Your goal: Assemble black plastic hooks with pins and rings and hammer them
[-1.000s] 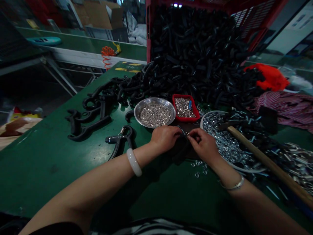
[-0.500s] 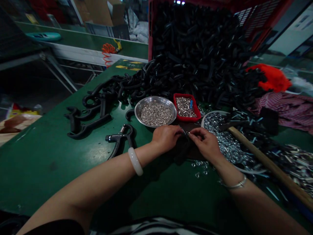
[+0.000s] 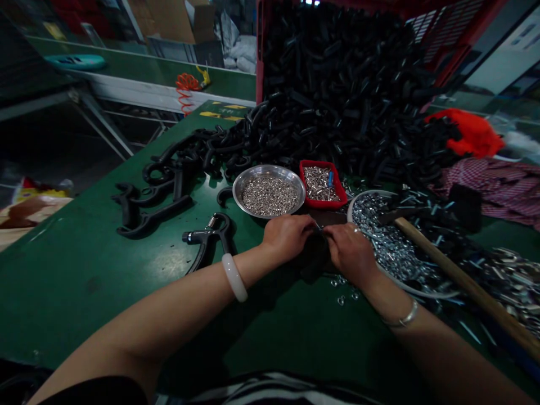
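Note:
My left hand (image 3: 287,236) is closed in a pinch on a thin metal piece, just below the steel bowl of small metal parts (image 3: 270,194). Right beside it, my right hand (image 3: 351,250) has its fingers pressed together at the other end of the piece; what it grips is too small to name. A red tray of metal pins (image 3: 323,203) stands behind the hands. Near my right hand lies a round dish heaped with shiny hardware (image 3: 382,239). To the left, a black hand grip with a spring (image 3: 215,233) rests on the table.
Black handles (image 3: 320,124) pile up behind, spilling from a red crate (image 3: 260,62). A hammer with a wooden handle (image 3: 447,264) lies across the right side. Loose nuts (image 3: 341,301) sit by the dish. More black parts (image 3: 152,216) lie on the green table (image 3: 105,292).
My right hand has rolled over, so its back now faces up and its fingers are closer to my left hand. My left hand has barely moved.

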{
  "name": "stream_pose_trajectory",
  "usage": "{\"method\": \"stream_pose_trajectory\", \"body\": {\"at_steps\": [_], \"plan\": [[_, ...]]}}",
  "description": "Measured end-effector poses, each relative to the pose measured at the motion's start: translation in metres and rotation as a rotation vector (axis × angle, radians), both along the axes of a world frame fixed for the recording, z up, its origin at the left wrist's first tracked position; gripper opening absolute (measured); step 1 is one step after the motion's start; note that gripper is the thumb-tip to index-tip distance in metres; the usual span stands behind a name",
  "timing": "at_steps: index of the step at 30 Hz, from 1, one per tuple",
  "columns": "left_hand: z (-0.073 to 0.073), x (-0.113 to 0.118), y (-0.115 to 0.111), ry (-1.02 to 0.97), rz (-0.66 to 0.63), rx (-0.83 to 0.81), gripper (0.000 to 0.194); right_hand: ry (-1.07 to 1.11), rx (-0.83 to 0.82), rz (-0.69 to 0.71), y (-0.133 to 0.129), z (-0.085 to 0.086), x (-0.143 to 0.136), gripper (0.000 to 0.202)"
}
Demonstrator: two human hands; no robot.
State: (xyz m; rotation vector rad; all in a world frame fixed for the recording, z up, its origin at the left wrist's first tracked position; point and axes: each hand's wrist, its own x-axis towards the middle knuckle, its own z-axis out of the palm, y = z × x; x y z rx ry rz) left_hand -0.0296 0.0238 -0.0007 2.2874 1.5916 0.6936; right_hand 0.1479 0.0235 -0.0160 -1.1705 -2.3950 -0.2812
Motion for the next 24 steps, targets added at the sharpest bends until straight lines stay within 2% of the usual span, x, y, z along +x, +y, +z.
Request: {"method": "stream_pose_trajectory", "body": {"at_steps": [4,11,17,21,24], "plan": [[0.001,0.000,-0.002,0.077,0.006,0.042,0.021,-0.136,0.084,0.024,-0.003,0.002,-0.002,0.024],[0.004,0.000,-0.003,0.150,-0.059,0.053,0.027,-0.202,0.044,0.167,0.002,0.007,0.002,0.027],[0.004,0.014,0.008,0.150,-0.058,0.098,0.052,-0.089,-0.007,0.127,-0.004,0.002,0.014,0.029],[-0.001,0.020,0.016,0.149,-0.185,0.134,0.059,0.117,-0.119,0.028,-0.012,-0.006,0.029,0.037],[-0.002,0.019,0.020,0.142,-0.269,0.171,0.058,0.202,-0.202,0.025,-0.015,-0.010,0.037,0.045]]}}
